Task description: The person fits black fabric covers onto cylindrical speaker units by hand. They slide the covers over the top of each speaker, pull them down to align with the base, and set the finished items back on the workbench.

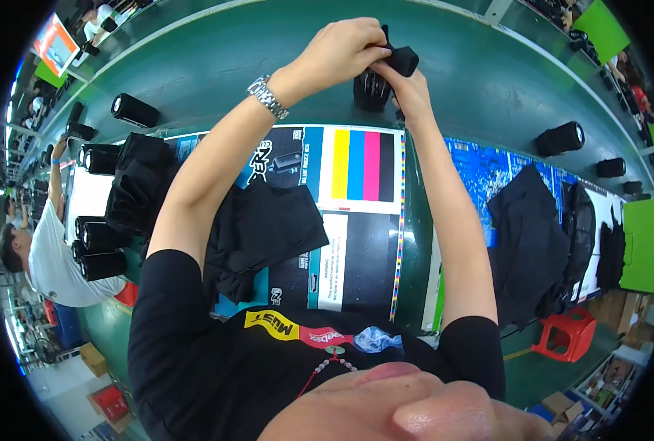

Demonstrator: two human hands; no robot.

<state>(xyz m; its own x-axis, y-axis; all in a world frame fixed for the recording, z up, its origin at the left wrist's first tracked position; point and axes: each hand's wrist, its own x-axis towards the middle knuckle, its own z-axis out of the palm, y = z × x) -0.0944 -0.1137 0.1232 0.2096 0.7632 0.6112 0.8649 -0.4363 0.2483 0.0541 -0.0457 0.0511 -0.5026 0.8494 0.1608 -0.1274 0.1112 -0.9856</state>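
Note:
Over the far part of the green bench, both my hands are at a dark cylinder (pixel 371 92) that looks like a portable speaker. Black cloth (pixel 404 62), possibly a pouch, is bunched at its top. My left hand (pixel 347 48), with a metal watch on the wrist, pinches the cloth from the left. The fingers of my right hand (pixel 409 87) are closed on the cloth from the right, low against the cylinder. A pile of black cloth pieces (pixel 268 231) lies nearer, between my arms. My hands hide part of the cylinder's top.
Printed sheets (pixel 363 165) cover the near bench. Several black cylinders stand or lie at left, one (pixel 134 110) apart from the rest; another (pixel 560 138) lies at right. More black cloth (pixel 529 242) is piled right, near a red stool (pixel 566 334). A co-worker (pixel 69 253) sits left.

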